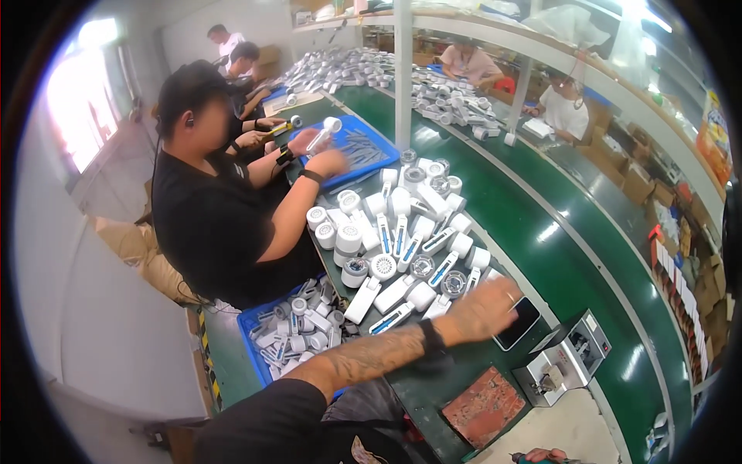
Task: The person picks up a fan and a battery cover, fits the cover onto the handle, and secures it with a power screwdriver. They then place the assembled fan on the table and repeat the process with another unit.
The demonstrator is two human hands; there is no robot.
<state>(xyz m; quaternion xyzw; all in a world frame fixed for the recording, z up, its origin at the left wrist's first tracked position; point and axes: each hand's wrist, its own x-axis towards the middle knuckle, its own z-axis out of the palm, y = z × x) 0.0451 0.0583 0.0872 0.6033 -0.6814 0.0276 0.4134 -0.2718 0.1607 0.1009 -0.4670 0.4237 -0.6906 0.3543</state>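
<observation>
My left hand [483,311] is stretched over the bench at the right end of a heap of white handheld devices [402,232] with round, vented heads. Motion smears its fingers, and whether they hold anything does not show. Partly behind this hand lies a dark-screened phone or tablet [519,323]. At the lower edge my right hand [547,454] is closed around a green tool [532,458] with a dark tip; most of both is cut off. Between the hands is a worn reddish mat [483,406], beside a small grey metal machine [563,363].
A blue crate [251,329] of similar white parts stands low on the left. A co-worker [209,201] handles a white device over a blue tray [359,147] of grey pieces. A green conveyor [556,232] runs along the right, past a white post [402,77].
</observation>
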